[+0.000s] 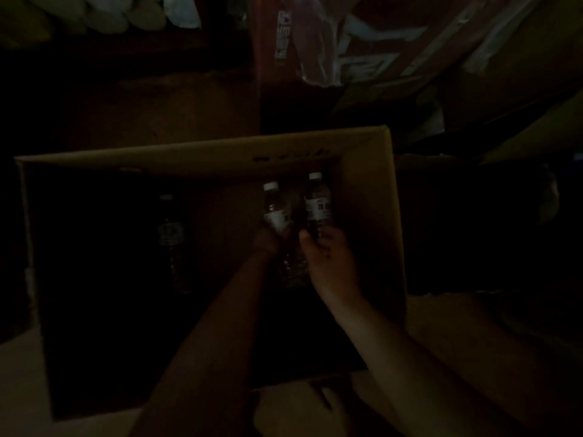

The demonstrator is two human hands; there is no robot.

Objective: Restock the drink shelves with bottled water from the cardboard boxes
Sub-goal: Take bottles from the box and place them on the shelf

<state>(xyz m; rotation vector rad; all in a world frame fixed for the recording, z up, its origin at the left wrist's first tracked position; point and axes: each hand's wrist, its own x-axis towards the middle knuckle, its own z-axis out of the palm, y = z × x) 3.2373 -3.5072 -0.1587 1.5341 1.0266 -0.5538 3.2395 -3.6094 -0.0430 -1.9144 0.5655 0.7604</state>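
Head view, very dark. Both hands reach down into an open cardboard box (369, 216). The left hand (268, 244) curls round the lower body of a water bottle (276, 212) with a white cap and a pale label; the bottle stands out above the fingers, cap pointing away from the person. The right hand (331, 263) grips a second bottle (318, 206) just beside the first, thumb across its front below the label, cap also pointing away. The two bottles lie close together, near the box's far right corner; whether they touch cannot be told.

The box stands on a pale floor (19, 373), seen at the lower left. Behind it are dim cardboard shapes and an orange carton (394, 42) with white markings and clear plastic wrap.

Inside the box, a third bottle (170, 231) shows faintly, well to the left of the hands. The rest of the interior is too dark to read.
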